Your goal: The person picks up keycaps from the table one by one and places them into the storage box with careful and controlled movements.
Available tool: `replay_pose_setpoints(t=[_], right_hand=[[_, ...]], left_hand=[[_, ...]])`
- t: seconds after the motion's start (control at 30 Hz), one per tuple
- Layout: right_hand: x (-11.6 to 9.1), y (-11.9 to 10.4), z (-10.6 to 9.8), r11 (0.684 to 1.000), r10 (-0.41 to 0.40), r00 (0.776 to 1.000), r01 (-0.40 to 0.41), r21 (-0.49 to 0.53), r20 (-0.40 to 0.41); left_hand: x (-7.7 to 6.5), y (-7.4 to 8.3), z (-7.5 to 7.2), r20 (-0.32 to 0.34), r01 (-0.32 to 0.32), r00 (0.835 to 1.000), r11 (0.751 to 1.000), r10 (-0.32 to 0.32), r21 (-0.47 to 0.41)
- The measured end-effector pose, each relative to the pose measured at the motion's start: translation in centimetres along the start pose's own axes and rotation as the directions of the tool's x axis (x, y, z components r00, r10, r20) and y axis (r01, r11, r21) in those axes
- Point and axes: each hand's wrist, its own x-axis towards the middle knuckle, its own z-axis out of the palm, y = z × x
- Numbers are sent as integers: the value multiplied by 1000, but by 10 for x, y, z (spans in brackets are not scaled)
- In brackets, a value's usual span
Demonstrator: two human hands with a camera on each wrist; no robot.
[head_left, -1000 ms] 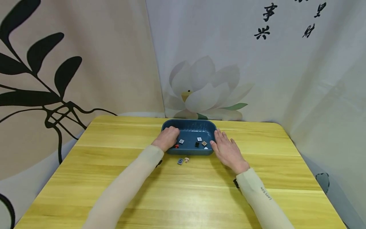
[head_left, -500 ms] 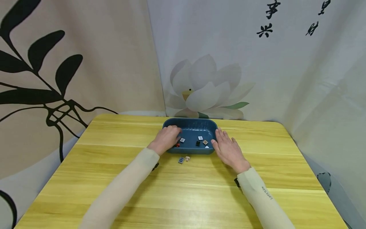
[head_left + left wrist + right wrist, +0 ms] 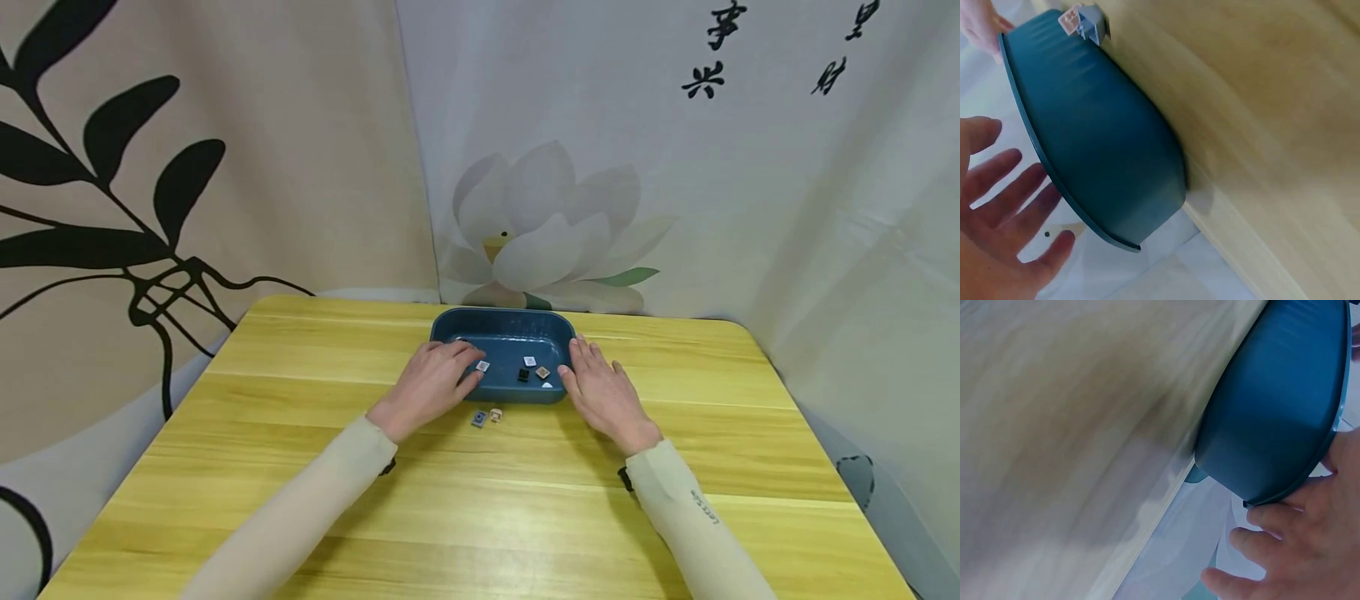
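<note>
A dark blue tray sits at the back of the wooden table. Over its left rim is my left hand, fingers loosely bent and spread; the left wrist view shows nothing in that hand. My right hand lies along the tray's right end with straight fingers, fingertips at the rim. In the tray are small toy-brick-like pieces: a white one near my left fingertips, another white one, a black one and a tan one. The left hand covers the tray's left front part.
Just in front of the tray, a blue-grey piece and a pale pinkish piece lie on the table. Behind the table's back edge hangs a curtain with printed leaves and a lotus.
My left hand has drawn back leftward from inside the tray and its fingers have loosened. The red piece near it no longer shows. The right hand has stayed at the rim.
</note>
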Motion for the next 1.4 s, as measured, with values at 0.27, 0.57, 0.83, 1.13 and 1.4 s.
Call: replay_pose_setpoints(t=[0.27, 0.57, 0.83, 1.13, 1.4], right_hand=[[0, 0, 0, 1000, 6, 1000, -6, 0, -2], [0, 0, 1, 1000, 5, 1000, -5, -7, -4], [1, -1, 0, 1000, 10, 1000, -10, -12, 0], [0, -2, -1, 1000, 13, 1000, -13, -5, 2], [0, -1, -1, 1000, 13, 1000, -13, -6, 4]], left_hand=[[-21, 3, -4, -2, -112, 994, 993, 112, -37], [-40, 5, -1, -43, -230, 972, 973, 232, 29], [-46, 12, 1, -52, -330, 939, 936, 339, 124], [-49, 21, 6, -45, -363, 925, 914, 377, 183], [-51, 24, 10, -11, -384, 920, 905, 392, 185]])
